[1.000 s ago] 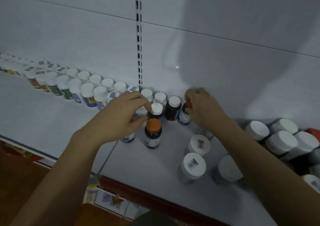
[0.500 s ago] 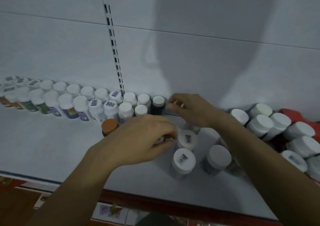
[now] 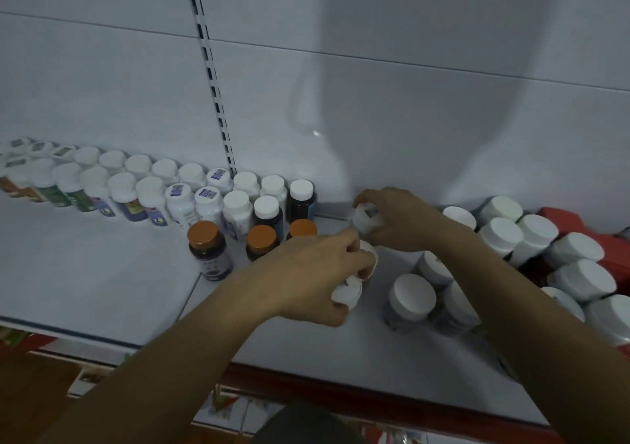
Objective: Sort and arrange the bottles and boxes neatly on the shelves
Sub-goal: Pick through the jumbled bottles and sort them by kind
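Your right hand [image 3: 402,220] grips one white-capped bottle [image 3: 366,217] near the back wall. Your left hand [image 3: 313,273] curls round two more caps [image 3: 347,294] (their bodies are hidden under your fingers). Three orange-capped bottles [image 3: 204,239] stand just left of it on the shelf [image 3: 85,273]. The jars [image 3: 412,297] at right run off-frame, uncounted.

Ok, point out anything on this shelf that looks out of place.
The leftmost orange-capped bottle stands out in front of the neat white-capped rows, off their line. On the right, the wide white-lidded jars sit in a loose cluster, not lined up. Nothing looks spilled or broken.
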{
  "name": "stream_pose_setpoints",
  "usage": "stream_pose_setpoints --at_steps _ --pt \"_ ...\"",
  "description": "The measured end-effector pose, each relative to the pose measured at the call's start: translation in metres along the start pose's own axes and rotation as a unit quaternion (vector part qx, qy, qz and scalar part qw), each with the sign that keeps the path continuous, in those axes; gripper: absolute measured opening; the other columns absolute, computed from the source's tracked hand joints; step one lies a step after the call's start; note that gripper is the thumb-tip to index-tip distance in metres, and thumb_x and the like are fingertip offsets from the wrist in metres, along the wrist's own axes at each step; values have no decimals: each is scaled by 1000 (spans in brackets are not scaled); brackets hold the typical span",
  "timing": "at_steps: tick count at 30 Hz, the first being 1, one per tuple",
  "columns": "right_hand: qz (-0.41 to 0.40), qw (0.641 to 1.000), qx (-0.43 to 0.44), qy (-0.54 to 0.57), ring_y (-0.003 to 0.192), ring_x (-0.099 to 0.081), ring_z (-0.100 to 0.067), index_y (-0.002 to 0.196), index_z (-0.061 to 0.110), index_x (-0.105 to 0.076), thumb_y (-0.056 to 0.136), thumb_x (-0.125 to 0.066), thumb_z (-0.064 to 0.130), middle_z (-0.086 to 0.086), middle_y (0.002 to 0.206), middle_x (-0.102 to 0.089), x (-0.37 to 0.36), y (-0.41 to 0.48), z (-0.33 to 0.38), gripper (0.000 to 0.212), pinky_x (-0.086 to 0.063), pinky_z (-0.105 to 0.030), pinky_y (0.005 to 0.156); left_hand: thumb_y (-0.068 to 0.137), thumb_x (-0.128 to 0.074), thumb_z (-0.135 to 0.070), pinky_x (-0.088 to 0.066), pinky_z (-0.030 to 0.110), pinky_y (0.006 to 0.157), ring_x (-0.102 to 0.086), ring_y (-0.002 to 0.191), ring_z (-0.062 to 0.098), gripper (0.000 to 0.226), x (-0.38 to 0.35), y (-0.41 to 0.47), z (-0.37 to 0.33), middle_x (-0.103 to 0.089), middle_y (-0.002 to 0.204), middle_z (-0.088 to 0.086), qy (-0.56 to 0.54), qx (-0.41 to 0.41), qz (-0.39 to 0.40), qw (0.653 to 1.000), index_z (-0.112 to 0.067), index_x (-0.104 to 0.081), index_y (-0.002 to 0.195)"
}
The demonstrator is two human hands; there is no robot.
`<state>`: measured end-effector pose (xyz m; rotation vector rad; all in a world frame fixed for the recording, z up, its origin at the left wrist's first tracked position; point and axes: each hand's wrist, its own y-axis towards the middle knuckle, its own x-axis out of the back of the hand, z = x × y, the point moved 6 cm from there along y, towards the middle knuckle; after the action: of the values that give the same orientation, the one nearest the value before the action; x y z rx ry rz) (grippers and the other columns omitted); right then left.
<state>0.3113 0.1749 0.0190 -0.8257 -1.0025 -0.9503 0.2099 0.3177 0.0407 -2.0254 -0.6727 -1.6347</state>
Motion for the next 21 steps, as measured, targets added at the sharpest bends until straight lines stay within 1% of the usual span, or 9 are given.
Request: stream_pose_setpoints --at_steps 3,6,8,10,12,14,16,19,21 --pt "-9 1000 11 -4 100 -54 -21 129 25 -55 77 -82 37 0 112 -53 7 6 5 60 -48 -36 87 77 -71 -38 -52 38 71 -44 87 6 49 12 1 6 -41 118 -12 -37 -6 -9 999 -35 -51 122" --pt "14 998 33 -46 100 -56 -24 122 20 -59 81 -78 36 1 103 -52 9 13 12 48 -47 -35 83 75 -70 -32 -51 36 83 -52 103 7 46 34 1 11 -47 118 -15 -121 -17 -38 992 -34 -58 120" --pt "16 996 65 -58 99 -58 -26 112 17 -64 80 -79 35 2 95 -54 10 16 21 40 -45 -33 79 76 -69 -25 -50 34 86 -57 106 7 40 55 1 18 -56 115 -14 -176 -15 -79 981 -27 -63 116" --pt "5 995 88 -39 101 -60 -26 114 16 -65 77 -83 35 -2 104 -64 14 17 32 45 -49 -35 84 81 -66 -17 -50 29 84 -61 103 8 35 78 0 32 -64 110 -11 -209 0 -140 968 -21 -65 115" --pt "-2 993 111 -27 103 -62 -24 120 18 -62 76 -84 34 -3 115 -66 15 19 41 51 -50 -37 89 88 -61 -18 -49 22 79 -62 100 7 28 97 -4 51 -65 108 -11 -242 34 -204 948 -20 -64 116" --pt "3 991 133 -17 98 -60 -21 112 25 -58 75 -84 28 1 110 -62 14 23 49 45 -46 -31 84 94 -59 -22 -43 13 74 -60 94 -1 21 110 -11 70 -63 103 -16 -248 76 -272 927 -22 -64 114" --pt "11 987 157 -13 94 -60 -19 100 30 -52 70 -86 28 7 104 -60 9 29 56 45 -48 -31 81 99 -59 -25 -40 8 68 -58 83 -8 13 116 -19 86 -62 98 -18 -242 112 -326 907 -25 -63 112" --pt "7 983 182 0 91 -61 -20 105 27 -56 68 -86 28 2 103 -64 1 34 61 48 -55 -43 82 101 -59 -30 -40 8 64 -58 75 -8 14 116 -28 103 -62 99 -18 -244 154 -369 883 -24 -64 113" --pt "0 982 178 57 90 -63 -17 113 21 -54 71 -86 19 0 109 -63 0 34 60 52 -57 -42 80 98 -62 -37 -40 8 65 -59 77 -6 19 114 -30 111 -64 104 -16 -237 173 -376 879 -27 -64 114"
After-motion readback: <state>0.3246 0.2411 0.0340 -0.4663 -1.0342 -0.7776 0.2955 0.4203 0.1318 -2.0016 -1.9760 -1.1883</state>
